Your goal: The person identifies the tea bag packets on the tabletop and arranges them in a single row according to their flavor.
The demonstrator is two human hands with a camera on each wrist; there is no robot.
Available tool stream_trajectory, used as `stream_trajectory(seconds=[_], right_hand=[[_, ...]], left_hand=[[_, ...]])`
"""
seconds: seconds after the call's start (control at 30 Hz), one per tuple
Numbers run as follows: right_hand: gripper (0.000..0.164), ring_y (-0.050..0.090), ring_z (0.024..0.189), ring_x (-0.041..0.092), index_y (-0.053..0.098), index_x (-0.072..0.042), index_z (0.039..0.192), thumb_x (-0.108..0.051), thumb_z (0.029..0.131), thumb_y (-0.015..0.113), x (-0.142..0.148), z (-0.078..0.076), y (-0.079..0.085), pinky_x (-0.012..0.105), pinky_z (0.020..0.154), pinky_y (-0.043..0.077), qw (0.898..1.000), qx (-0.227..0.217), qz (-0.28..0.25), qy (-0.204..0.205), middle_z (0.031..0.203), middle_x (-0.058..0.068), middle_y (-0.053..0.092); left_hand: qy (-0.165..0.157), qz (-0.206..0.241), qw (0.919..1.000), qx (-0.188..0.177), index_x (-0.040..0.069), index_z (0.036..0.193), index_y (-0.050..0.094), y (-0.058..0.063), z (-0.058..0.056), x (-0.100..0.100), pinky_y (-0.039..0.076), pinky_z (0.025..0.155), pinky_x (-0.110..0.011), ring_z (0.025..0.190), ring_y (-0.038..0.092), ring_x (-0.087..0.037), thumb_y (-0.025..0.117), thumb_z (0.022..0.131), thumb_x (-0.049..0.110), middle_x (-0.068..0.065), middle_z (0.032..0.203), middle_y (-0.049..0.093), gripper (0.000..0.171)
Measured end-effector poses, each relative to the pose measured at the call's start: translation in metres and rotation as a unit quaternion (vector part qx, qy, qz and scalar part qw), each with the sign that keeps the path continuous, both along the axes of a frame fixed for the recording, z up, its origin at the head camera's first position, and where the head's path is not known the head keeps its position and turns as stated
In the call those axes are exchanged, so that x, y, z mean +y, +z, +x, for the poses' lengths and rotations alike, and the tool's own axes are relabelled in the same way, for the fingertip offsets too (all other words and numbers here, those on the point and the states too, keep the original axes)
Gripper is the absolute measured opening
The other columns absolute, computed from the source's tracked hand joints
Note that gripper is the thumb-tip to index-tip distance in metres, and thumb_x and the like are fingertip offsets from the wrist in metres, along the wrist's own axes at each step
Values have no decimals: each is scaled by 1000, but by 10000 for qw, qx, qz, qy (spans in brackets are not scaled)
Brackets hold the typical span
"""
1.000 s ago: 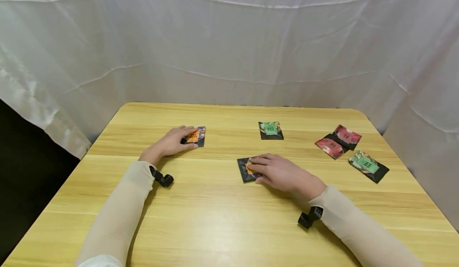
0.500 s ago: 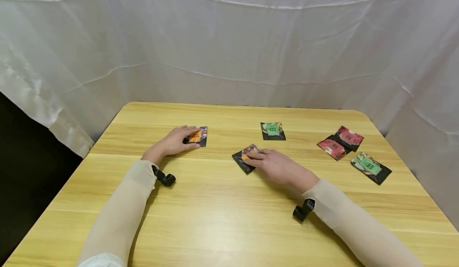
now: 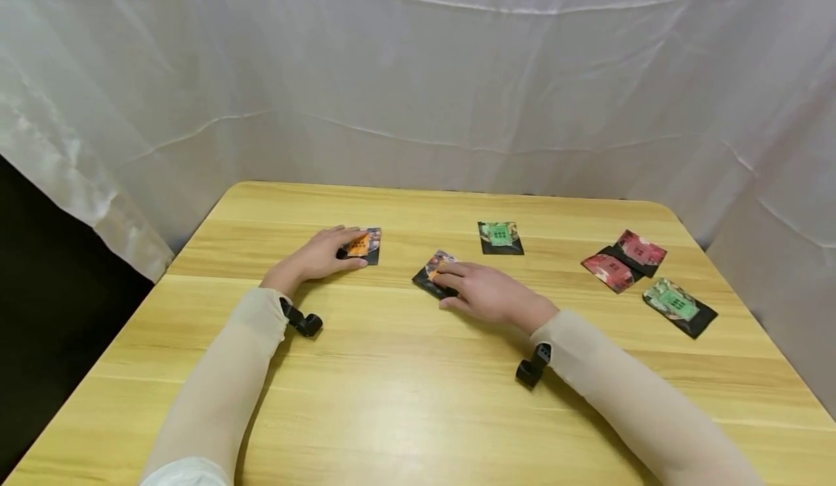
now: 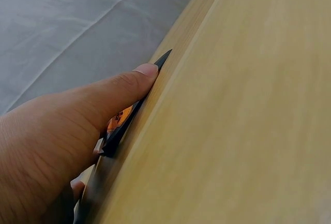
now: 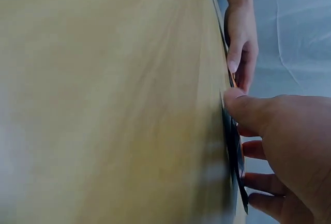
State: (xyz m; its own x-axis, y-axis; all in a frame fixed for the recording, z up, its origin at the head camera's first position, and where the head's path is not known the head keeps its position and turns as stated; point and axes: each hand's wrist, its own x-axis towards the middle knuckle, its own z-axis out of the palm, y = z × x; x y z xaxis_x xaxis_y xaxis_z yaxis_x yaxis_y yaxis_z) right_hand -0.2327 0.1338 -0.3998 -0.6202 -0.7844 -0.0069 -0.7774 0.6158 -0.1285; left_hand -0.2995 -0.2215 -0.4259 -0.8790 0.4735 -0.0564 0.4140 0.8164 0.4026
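The right hand (image 3: 486,294) is over the right orange packet (image 3: 431,276), thumb by one edge and fingers on its face; whether it pinches or merely presses, I cannot tell. The left hand (image 3: 320,255) rests loosely on the left orange packet (image 3: 358,247), fingers extended across the print and thumb at the near edge, clenching nothing. Beyond the table's (image 3: 392,413) far edge hangs a curtain (image 3: 418,72). A broad stretch of wood on the near side gives room for sliding; a narrower strip separates the two orange packets. At right, the red packets (image 3: 612,270) overlap, with the near green packet (image 3: 679,307) just beside them; the far green packet (image 3: 501,238) lies apart, beyond the right hand. The packets look thin, light and probably bendy, so they may crease sooner than break, and their glossy black parts could slip under fingertips. Opposite edges, or a corner lifted by the thumb, seem the best hold, since there is little thickness to catch.
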Motion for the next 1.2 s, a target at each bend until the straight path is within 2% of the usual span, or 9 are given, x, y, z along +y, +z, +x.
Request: stream_trajectory(seconds=[0.27, 0.57, 0.9, 1.2], right_hand=[[57, 34, 140, 30, 39, -15, 152, -45, 104, 44, -14, -15, -5, 45, 112, 33, 9998, -32, 212, 26, 156, 11, 32], [50, 32, 141, 31, 43, -17, 150, -39, 105, 43, -28, -33, -7, 45, 116, 26, 9991, 124, 203, 345, 152, 10, 39], [49, 24, 144, 31, 40, -19, 151, -34, 105, 41, -42, -53, -12, 45, 117, 21, 9997, -166, 114, 146, 156, 7, 32], [48, 22, 145, 27, 42, -20, 150, -33, 104, 44, -57, -69, -7, 44, 118, 20, 9992, -390, 74, 80, 157, 5, 30]], left_hand=[[-1, 23, 10000, 5, 23, 156, 30, 1, 0, 0, 13, 115, -59, 147, 14, -35, 54, 92, 63, -7, 159, 26, 80], [-119, -2, 9998, 142, 19, 155, 32, 0, -1, 0, 14, 116, -58, 146, 17, -37, 56, 92, 61, -10, 158, 29, 79], [-111, 15, 9999, 74, 21, 156, 31, -3, -1, 2, 13, 115, -59, 146, 15, -36, 54, 91, 65, -8, 159, 27, 81], [-52, 93, 9999, 86, 20, 155, 32, 2, -1, 0, 20, 114, -58, 144, 21, -38, 58, 92, 59, -13, 157, 28, 78]])
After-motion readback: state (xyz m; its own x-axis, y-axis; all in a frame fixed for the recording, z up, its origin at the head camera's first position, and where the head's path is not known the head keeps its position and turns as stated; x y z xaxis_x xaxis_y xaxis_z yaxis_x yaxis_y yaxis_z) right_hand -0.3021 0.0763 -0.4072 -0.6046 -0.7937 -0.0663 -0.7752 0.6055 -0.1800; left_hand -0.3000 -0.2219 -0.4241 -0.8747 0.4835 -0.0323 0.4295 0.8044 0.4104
